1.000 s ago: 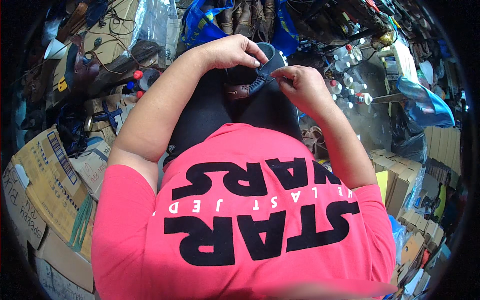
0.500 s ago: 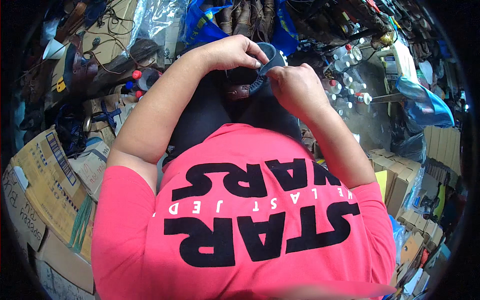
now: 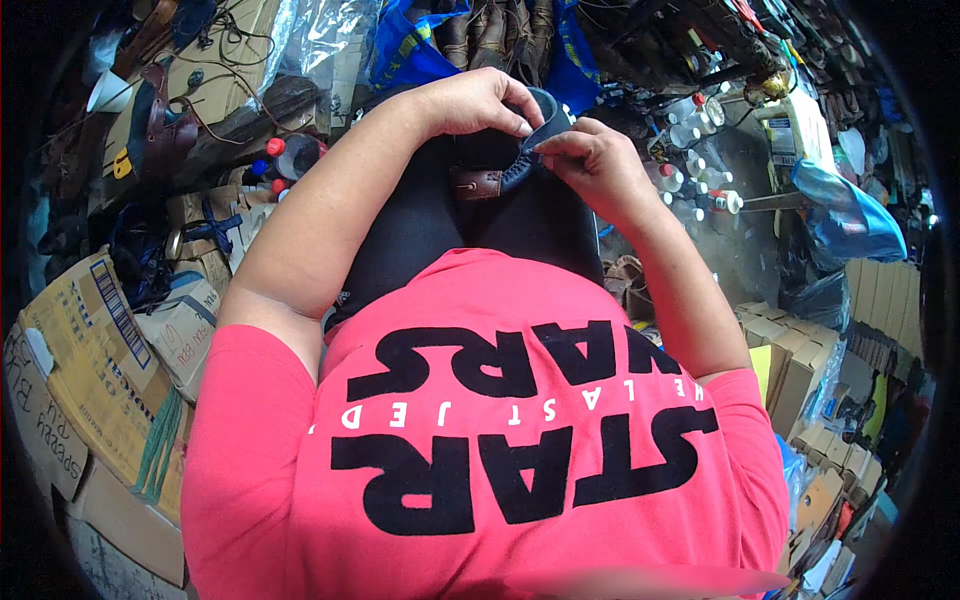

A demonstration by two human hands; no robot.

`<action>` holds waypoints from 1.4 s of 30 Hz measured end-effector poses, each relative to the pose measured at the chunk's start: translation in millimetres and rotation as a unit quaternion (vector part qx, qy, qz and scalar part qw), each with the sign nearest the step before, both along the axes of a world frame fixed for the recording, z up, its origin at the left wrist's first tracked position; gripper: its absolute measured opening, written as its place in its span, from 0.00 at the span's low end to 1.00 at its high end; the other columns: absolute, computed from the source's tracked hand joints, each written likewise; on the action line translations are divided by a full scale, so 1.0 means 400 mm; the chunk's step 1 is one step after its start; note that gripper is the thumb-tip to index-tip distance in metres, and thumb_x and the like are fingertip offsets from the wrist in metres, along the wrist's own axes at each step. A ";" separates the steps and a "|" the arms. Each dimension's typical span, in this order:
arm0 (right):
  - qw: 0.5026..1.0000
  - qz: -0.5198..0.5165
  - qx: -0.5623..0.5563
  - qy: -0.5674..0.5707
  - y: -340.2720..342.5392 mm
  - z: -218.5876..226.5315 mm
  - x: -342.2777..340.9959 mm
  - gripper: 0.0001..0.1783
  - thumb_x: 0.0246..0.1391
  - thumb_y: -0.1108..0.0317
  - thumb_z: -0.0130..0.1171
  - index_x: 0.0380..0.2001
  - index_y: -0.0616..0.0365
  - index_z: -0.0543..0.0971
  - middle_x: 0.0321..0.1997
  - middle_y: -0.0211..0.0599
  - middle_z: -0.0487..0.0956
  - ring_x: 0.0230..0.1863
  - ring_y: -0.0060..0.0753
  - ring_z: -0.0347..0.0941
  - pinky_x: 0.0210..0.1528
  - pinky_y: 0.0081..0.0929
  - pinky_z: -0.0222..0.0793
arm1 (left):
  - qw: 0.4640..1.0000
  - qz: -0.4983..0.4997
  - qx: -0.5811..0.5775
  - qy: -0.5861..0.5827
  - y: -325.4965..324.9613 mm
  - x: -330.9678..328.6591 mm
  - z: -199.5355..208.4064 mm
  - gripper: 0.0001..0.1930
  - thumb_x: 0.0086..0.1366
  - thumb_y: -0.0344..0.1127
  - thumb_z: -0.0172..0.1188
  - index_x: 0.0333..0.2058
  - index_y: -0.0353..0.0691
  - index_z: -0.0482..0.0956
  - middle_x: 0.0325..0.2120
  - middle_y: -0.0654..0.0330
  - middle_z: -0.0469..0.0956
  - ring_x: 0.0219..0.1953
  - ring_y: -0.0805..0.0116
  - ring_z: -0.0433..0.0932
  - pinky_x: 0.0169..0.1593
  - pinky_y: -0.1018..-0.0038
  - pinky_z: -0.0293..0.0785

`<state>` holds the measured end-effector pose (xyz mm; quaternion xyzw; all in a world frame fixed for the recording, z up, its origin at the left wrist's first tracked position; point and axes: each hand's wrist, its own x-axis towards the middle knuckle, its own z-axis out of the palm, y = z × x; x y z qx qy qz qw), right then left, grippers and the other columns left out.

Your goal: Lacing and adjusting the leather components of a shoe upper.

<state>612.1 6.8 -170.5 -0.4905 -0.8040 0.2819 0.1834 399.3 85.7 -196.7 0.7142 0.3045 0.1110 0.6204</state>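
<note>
Between my knees is what looks like a shoe upper, with a brown leather part and a curved dark blue-grey band. A puckered, stitched-looking seam runs between the two. My left hand pinches the band from the left, thumb and forefinger at its edge. My right hand has its fingertips closed at the band's right edge, beside the seam. Whether a needle or thread is in those fingers is too small to tell. The underside of the piece is hidden against my dark trousers.
Ahead, a blue bag holds several brown leather shoes. Bottles stand to the right, near a blue plastic sheet. Cardboard boxes are stacked at the left. More boxes lie at the right.
My right hand has turned and its fingers have shifted slightly along the band's edge. The left hand stays nearly in place, and more of the brown leather part shows.
</note>
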 end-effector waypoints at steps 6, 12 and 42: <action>0.977 0.011 -0.192 0.093 0.048 -0.037 0.047 0.10 0.50 0.75 0.61 0.37 0.52 0.83 0.35 0.29 0.76 0.40 0.25 0.73 0.44 0.21 0.68 | 0.998 -0.039 0.048 -0.002 0.017 0.007 -0.010 0.13 0.58 0.33 0.62 0.42 0.39 0.79 0.37 0.63 0.78 0.43 0.74 0.73 0.53 0.74 0.65; 0.958 0.070 -0.249 0.128 0.088 -0.066 0.071 0.11 0.52 0.76 0.60 0.40 0.56 0.83 0.39 0.27 0.76 0.44 0.22 0.71 0.51 0.20 0.64 | 0.995 -0.085 0.032 0.041 0.024 0.002 -0.011 0.17 0.55 0.26 0.62 0.45 0.40 0.77 0.38 0.64 0.77 0.43 0.75 0.72 0.51 0.76 0.67; 0.998 -0.024 -0.007 0.063 -0.024 -0.025 -0.008 0.10 0.47 0.72 0.64 0.35 0.48 0.84 0.25 0.36 0.71 0.27 0.37 0.71 0.32 0.30 0.67 | 0.897 0.153 0.412 0.047 -0.078 -0.071 -0.033 0.20 0.53 0.24 0.60 0.47 0.41 0.77 0.40 0.53 0.72 0.35 0.61 0.76 0.46 0.71 0.72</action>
